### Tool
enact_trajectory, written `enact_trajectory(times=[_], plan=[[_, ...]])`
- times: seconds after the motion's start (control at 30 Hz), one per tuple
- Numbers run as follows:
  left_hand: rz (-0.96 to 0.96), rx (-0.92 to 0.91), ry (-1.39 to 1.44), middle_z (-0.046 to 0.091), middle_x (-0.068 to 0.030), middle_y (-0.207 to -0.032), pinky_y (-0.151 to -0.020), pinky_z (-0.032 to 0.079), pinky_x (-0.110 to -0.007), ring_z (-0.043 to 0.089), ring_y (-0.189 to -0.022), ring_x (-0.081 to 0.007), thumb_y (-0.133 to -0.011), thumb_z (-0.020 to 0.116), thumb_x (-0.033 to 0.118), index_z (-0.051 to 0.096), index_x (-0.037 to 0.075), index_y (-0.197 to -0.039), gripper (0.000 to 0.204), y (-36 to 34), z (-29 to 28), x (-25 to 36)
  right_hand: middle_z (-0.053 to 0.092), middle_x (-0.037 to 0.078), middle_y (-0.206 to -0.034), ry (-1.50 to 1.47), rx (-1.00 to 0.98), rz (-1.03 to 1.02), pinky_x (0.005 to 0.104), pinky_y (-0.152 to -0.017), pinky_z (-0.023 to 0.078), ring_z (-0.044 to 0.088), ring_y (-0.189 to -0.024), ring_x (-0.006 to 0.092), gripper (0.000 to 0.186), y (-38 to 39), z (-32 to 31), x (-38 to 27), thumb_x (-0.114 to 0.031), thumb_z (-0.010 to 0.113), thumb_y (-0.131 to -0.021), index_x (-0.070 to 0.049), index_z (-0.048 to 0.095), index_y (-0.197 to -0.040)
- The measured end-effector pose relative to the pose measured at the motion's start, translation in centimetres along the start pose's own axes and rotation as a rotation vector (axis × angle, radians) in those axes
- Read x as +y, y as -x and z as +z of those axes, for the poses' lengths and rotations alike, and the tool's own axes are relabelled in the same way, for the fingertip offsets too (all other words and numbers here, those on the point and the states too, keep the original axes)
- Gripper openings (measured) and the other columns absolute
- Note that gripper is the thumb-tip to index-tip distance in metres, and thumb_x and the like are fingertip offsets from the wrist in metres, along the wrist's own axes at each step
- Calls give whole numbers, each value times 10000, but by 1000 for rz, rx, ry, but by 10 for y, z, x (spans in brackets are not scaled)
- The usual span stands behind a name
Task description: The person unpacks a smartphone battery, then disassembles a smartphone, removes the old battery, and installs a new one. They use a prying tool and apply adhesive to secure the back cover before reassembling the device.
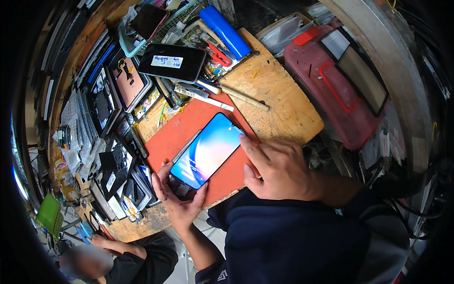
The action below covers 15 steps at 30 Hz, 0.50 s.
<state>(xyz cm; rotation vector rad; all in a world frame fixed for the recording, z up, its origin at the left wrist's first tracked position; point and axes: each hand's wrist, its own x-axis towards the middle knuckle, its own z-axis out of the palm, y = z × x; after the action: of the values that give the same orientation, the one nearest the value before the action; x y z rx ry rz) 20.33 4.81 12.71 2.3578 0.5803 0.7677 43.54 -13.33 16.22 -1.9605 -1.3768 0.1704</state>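
Note:
A smartphone (210, 150) with a lit blue and white screen lies slanted over a red mat (227, 182). My left hand (183, 204) is closed on its lower end, thumb on one side and fingers on the other. My right hand (279, 170) holds nothing. Its index finger is stretched out, the tip at the phone's upper right edge, and the thumb stands apart from it. I cannot tell whether that fingertip presses the screen or the side. A thin metallic tool or strip (187, 146) runs along the phone's left edge.
Beyond the mat lie a black phone (172, 63) with a white label, a wooden stick (246, 98), red-handled pliers (217, 54) and a blue cylinder (225, 32). Phone parts crowd the left. A red plastic case (331, 85) stands right. Another person's hand (98, 240) is at lower left.

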Motion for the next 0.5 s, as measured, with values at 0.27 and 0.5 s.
enact_trajectory(times=[0.27,0.5], plan=[[2,-10,-32,525,-254,-1509,-1236,373,-527,536,-1425,-397,-752,987,63,38,69,-1756,1381,-1,-2,3,696,110,-825,28,28,21,452,-763,573,711,-737,299,602,-3,-1,-3,-199,751,-880,53,654,-1418],[51,-38,7,536,-267,-1493,-1211,416,-549,555,-1415,-419,-728,994,33,54,70,-1751,1390,-4,2,-1,682,111,-823,-73,-121,-97,448,-726,547,687,-723,316,655,0,0,-10,-150,786,-834,37,654,-1448]])
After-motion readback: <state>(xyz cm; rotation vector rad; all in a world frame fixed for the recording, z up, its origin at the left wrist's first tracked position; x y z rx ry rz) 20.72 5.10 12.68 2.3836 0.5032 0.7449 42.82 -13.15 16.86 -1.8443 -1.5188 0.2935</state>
